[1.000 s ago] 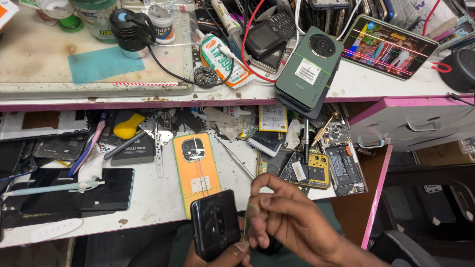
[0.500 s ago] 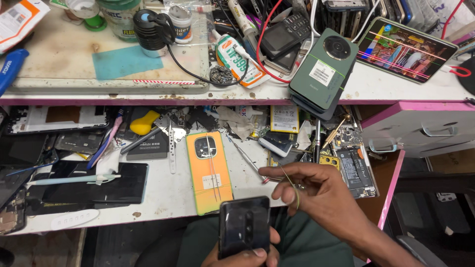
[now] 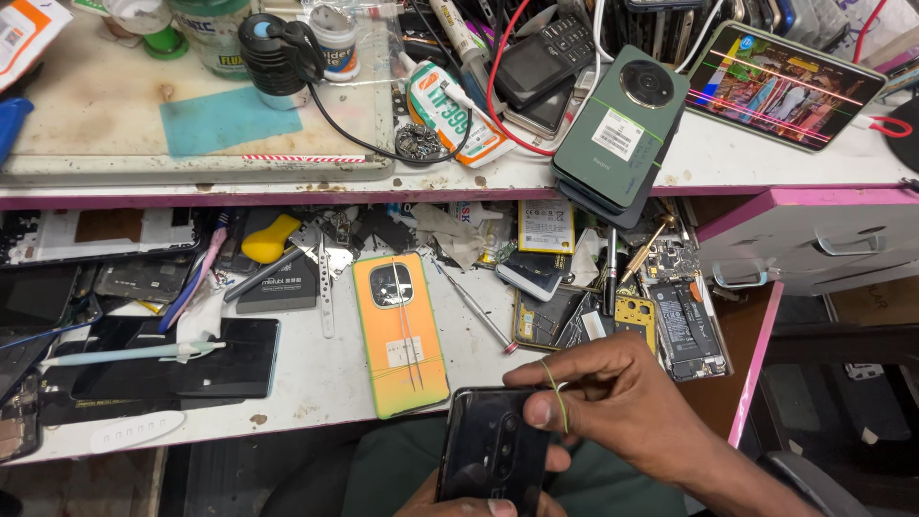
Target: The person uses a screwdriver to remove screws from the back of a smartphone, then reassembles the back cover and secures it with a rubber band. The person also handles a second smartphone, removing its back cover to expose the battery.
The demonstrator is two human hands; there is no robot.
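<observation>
My left hand (image 3: 474, 500) grips a black phone (image 3: 490, 448) from below, back side up with its camera cluster showing, low at the frame's bottom edge. My right hand (image 3: 613, 407) is over the phone's right edge, pinching a thin yellow-green rubber band (image 3: 555, 394) looped around the fingers. Just beyond the hands, an orange phone (image 3: 400, 335) lies back up on the lower white shelf (image 3: 316, 383), with metal tweezers (image 3: 410, 330) resting on it.
The lower shelf carries phone parts, circuit boards (image 3: 675, 325), a screwdriver (image 3: 474, 308), a black screen panel (image 3: 182, 359) and a yellow pick (image 3: 268, 237). On the upper bench (image 3: 728, 153) lie a green phone (image 3: 620, 129), a cracked lit screen (image 3: 783, 84), jars and wires. Pink-edged drawers (image 3: 823, 239) stand right.
The view has shifted down and right. My right hand dropped from above the shelf to the black phone's right edge, bringing the rubber band against it.
</observation>
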